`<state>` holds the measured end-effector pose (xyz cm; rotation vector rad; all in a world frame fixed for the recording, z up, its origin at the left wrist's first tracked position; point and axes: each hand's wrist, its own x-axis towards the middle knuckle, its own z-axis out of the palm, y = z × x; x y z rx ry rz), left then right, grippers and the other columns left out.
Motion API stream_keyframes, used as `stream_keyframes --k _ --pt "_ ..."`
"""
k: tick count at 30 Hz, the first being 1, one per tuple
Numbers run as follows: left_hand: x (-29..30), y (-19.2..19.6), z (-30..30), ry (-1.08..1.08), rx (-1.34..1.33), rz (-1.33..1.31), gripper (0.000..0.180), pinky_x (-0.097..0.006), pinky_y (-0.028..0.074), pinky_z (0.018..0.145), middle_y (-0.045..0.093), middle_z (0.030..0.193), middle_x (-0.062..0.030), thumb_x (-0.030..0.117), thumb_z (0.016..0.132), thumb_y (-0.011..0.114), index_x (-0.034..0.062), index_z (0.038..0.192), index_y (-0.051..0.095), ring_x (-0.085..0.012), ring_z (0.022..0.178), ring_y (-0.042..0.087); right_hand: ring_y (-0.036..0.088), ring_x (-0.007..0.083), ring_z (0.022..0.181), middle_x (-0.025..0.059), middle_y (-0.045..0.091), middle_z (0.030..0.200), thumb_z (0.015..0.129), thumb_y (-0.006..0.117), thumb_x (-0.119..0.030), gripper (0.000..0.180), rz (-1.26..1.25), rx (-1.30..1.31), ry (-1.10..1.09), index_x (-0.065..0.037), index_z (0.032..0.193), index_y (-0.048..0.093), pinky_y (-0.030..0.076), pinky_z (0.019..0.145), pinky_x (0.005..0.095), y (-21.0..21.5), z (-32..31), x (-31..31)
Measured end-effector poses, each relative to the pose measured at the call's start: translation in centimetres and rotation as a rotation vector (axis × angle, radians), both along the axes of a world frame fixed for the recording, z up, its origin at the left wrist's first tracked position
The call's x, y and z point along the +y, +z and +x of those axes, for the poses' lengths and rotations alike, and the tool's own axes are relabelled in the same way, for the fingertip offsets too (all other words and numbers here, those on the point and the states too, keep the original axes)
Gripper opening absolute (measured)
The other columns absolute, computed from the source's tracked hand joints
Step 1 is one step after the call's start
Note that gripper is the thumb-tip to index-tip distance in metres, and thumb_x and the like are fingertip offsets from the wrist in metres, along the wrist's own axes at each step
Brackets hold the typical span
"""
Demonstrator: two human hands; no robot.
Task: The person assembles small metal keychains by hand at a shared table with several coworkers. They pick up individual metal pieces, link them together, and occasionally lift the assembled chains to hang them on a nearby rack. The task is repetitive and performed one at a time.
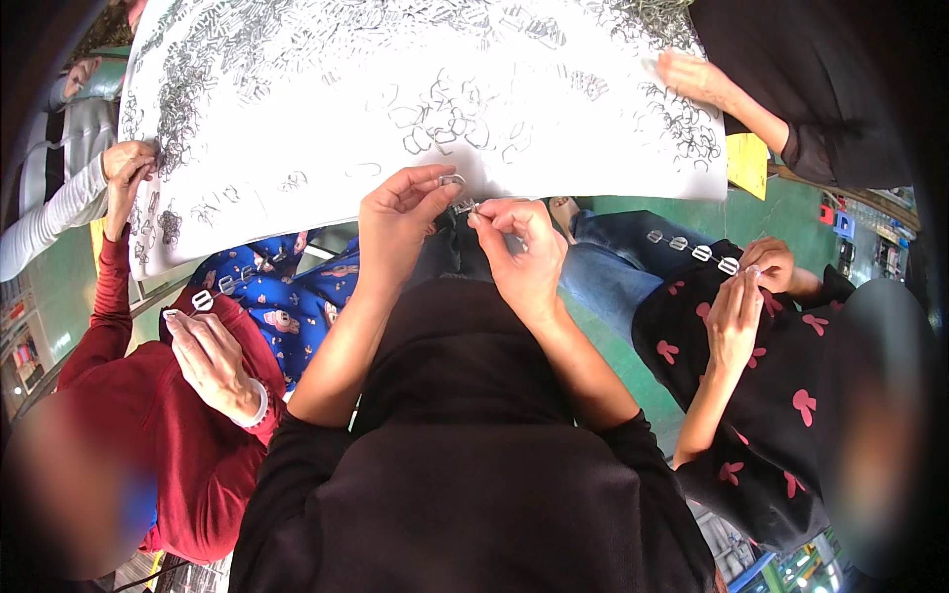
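Note:
At the near edge of the white tabletop [326,203], my left hand [400,212] pinches a small metal loop [452,180] between thumb and fingertips. Close beside it, my right hand [524,252] is closed on a small silvery metal piece [465,208]. Whether the two pieces are linked I cannot tell; they are tiny and partly covered by fingers. Just beyond my hands lies a loose heap of bent metal loops [445,119].
Many small metal pieces [297,49] cover the tabletop's far side. On my left, a red-sleeved person holds a chain of buckles [203,300]; on my right, another holds a similar chain [701,253]. Another hand [692,77] reaches over the far right. Yellow paper [748,166] hangs there.

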<state>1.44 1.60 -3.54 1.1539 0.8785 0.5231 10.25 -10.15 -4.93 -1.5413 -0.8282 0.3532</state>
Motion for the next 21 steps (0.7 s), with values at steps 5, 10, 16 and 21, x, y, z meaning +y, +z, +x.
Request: stream_keyframes --k 5,10,16,21 --pt "-1.3 1.2 -0.2 -0.031 -0.073 0.038 0.019 -0.022 0.05 0.073 0.07 0.089 -0.0049 0.002 0.083 0.067 0.0023 0.102 0.068 -0.0093 0.084 0.064 0.066 0.0127 0.067 0.0098 0.067 0.084 0.078 0.07 0.003 0.02 0.012 -0.01 -0.053 -0.004 0.082 0.051 0.053 0.059 0.0243 -0.2 0.0 0.4" --pt "-1.9 1.4 -0.1 -0.05 -0.05 0.234 0.014 -0.025 0.049 0.079 0.071 0.091 -0.0055 0.001 0.082 0.068 0.0016 0.095 0.07 -0.0147 0.095 0.064 0.066 0.0143 0.067 0.0095 0.066 0.085 0.079 0.069 0.003 0.02 0.03 0.02 -0.03 -0.004 0.087 0.052 0.053 0.058 0.0247 -0.1 0.0 0.2" --pt "-1.7 1.5 -1.1 -0.079 -0.007 0.32 0.012 -0.031 0.046 0.088 0.069 0.097 -0.0096 0.0 0.081 0.068 0.0017 0.093 0.069 -0.0216 0.106 0.06 0.062 0.0138 0.069 0.0075 0.063 0.083 0.085 0.065 -0.008 0.017 -0.042 -0.177 -0.028 -0.004 0.1 0.057 0.05 0.055 0.026 -0.5 3.8 1.0" --pt "-2.2 2.3 -1.8 -0.105 0.014 0.273 0.012 -0.033 0.045 0.092 0.069 0.099 -0.0116 0.0 0.081 0.068 0.002 0.092 0.07 -0.0222 0.106 0.06 0.062 0.0218 0.076 0.0092 0.061 0.089 0.087 0.058 -0.009 0.018 -0.505 -0.414 0.027 -0.009 0.104 0.063 0.05 0.069 0.0325 -4.4 9.5 7.1"
